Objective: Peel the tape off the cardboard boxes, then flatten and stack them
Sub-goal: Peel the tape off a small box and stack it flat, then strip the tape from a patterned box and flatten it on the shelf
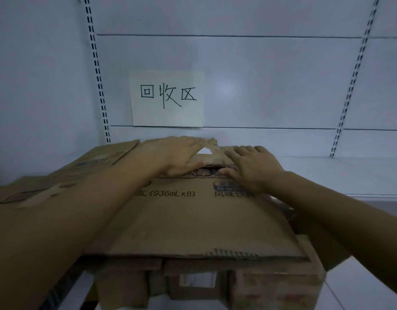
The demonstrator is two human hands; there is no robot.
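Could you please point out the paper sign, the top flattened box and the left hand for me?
paper sign (pixel 167 98): head view, middle of the sheet.
top flattened box (pixel 193 222): head view, bare middle of its upper face.
left hand (pixel 173 155): head view, back of the hand.

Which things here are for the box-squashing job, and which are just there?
For the job:
- top flattened box, pressed flat by the left hand and right hand
- cardboard stack under it
- flat box at the left

Just there:
- paper sign on the wall
- slotted rail
- white shelf
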